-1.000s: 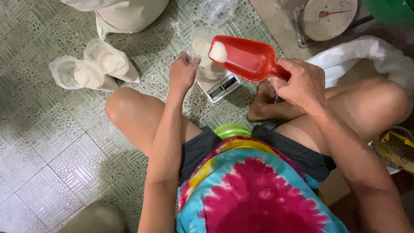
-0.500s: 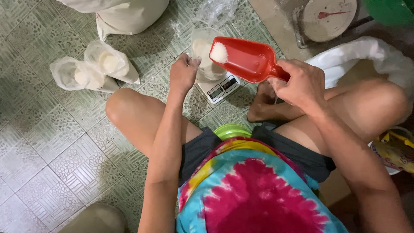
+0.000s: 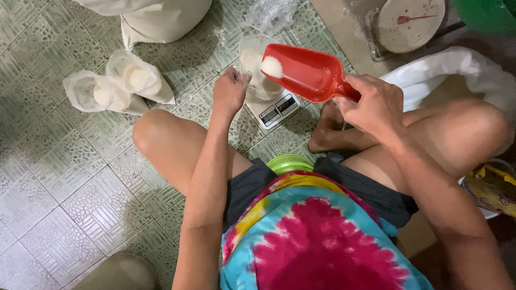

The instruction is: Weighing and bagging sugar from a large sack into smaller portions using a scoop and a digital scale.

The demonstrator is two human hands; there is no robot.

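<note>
Red scoop [image 3: 309, 72] handle sits inside right hand [image 3: 371, 104] fingers.

Home floor workspace (green tiles [image 3: 70, 177]); sacks [image 3: 156, 16], dial scale [image 3: 408, 24] nearby.

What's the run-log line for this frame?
left hand: holds clear bag open on digital scale | right hand: red scoop tilted over bag, white powder at tip | filled bags on floor
</note>
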